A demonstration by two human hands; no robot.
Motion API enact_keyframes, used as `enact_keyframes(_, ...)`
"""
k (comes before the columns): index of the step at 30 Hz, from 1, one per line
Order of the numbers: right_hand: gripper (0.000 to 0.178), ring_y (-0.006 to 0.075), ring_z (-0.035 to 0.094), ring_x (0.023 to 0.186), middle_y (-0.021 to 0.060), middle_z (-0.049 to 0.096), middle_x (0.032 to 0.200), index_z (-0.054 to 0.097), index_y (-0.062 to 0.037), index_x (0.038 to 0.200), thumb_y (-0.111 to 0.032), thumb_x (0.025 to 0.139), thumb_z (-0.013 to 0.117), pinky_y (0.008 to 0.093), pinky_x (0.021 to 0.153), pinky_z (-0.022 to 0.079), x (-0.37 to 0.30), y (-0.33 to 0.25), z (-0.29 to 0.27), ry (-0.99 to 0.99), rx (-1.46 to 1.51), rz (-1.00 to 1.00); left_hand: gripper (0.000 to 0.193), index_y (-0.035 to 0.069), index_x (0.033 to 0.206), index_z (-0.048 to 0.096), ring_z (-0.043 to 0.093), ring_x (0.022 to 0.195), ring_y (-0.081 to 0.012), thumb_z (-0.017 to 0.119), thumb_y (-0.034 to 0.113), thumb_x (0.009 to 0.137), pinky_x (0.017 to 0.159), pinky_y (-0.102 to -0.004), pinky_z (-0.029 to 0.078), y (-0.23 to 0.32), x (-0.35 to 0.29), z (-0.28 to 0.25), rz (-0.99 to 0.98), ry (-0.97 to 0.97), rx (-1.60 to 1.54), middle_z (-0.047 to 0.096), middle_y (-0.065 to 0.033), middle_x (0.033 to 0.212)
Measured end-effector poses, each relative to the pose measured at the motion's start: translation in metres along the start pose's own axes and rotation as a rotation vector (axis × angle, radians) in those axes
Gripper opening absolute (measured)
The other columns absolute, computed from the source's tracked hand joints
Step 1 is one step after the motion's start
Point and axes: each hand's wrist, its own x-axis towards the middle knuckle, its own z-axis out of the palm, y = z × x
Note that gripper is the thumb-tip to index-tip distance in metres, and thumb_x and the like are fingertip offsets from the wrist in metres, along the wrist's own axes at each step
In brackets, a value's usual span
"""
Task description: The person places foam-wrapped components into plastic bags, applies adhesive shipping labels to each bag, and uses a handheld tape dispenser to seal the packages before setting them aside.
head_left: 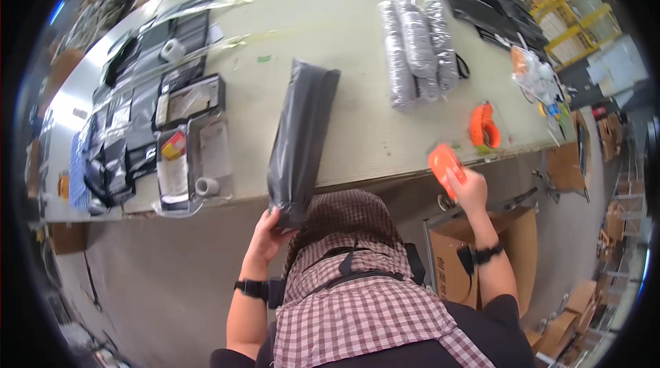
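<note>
Left hand (267,234): forearm pointing forward, fingers curled on near end of grey parcel (302,134), which lies on table (361,131), overhanging its edge. Right hand (469,192): reaching forward, gripping orange tool (444,161) near table edge.

Brown-and-white checked apron (364,306), black short sleeves (505,327), black wrist straps (489,253).

The grey package (300,134) (its lower end) partly hides the left hand (265,235).
</note>
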Motion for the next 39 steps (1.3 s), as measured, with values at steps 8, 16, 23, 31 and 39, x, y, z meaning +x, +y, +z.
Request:
enact_keyframes(8, 0.059, 0.0380, 0.046, 0.113, 0.0294, 0.047, 0.120, 0.045, 0.0075, 0.121, -0.034, 0.081, 0.058, 0.0406, 0.097, 0.037, 0.015, -0.027, 0.065, 0.135, -0.376, -0.340, 0.038, 0.003, 0.112, 0.051, 0.059, 0.093, -0.0182, 0.058, 0.032, 0.087, 0.081, -0.0338, 0.050, 0.000, 0.013, 0.064, 0.025, -0.134, 0.153, 0.061, -0.0092, 0.104)
enact_keyframes(16, 0.066, 0.0177, 0.054, 0.100, 0.0090, 0.055, 0.110, 0.038, -0.0047, 0.127, -0.039, 0.078, 0.066, 0.0298, 0.066, 0.050, -0.008, -0.117, 0.101, -0.973, 0.885, 0.352, 0.039, 0.004, 0.111, 0.053, 0.053, 0.073, -0.0064, 0.058, 0.034, 0.087, 0.064, -0.0196, 0.043, 0.003, 0.024, 0.083, 0.034, -0.303, 0.662, 0.059, 0.0000, 0.089)
enact_keyframes(23, 0.062, 0.0122, 0.056, 0.089, 0.0071, 0.057, 0.105, 0.040, -0.0045, 0.124, -0.033, 0.078, 0.069, 0.0261, 0.054, 0.048, 0.137, -0.172, 0.062, -0.932, 0.956, 0.106, 0.034, 0.008, 0.120, 0.054, 0.049, 0.076, -0.0054, 0.050, 0.026, 0.092, 0.067, -0.0204, 0.043, 0.085, -0.010, 0.084, 0.221, -0.115, 0.949, 0.061, -0.0004, 0.094)
enact_keyframes(31, 0.075, 0.0224, 0.041, 0.120, 0.0137, 0.043, 0.128, 0.019, -0.0071, 0.141, -0.031, 0.085, 0.062, 0.0336, 0.101, 0.031, 0.403, -0.282, 0.056, 0.004, 1.065, -0.490, 0.026, 0.007, 0.106, 0.063, 0.052, 0.068, -0.0060, 0.053, 0.025, 0.090, 0.060, -0.0211, 0.044, 0.137, 0.032, 0.126, 0.355, -0.159, 1.053, 0.062, 0.0004, 0.085)
enact_keyframes(39, 0.098, 0.0463, 0.044, 0.113, 0.0321, 0.021, 0.136, 0.015, -0.0331, 0.141, -0.013, 0.061, 0.069, 0.0426, 0.094, 0.041, 0.339, -0.046, 0.060, -0.122, -0.456, -0.015, 0.015, 0.005, 0.074, 0.067, 0.061, 0.060, -0.0218, 0.056, 0.013, 0.069, 0.058, -0.0317, 0.049, 0.335, 0.043, 0.031, 0.815, 0.606, 1.652, 0.062, -0.0119, 0.066)
